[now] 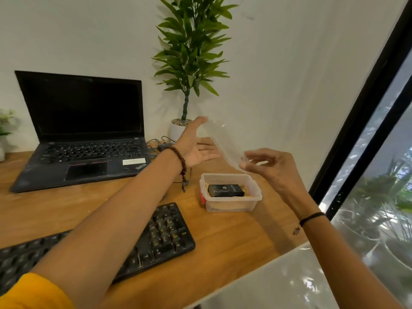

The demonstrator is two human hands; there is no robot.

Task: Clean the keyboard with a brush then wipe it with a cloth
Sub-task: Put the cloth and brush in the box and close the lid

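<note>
Black keyboard [165, 233] is lying at the near left of the wooden desk [234, 237], with both hands holding a clear lid [225, 143] beyond it.
Its dark keys are showing pale legends, and the left forearm is crossing over it. Just past its right end, a clear container [231, 206] is sitting uncovered with a black box [225, 190] inside. Above the container, the right hand [272, 166] is pinching the lid's near end, while the left hand [196, 148], fingers straight, is bracing the far end. Bare wood is stretching rightward to the desk's edge.
</note>
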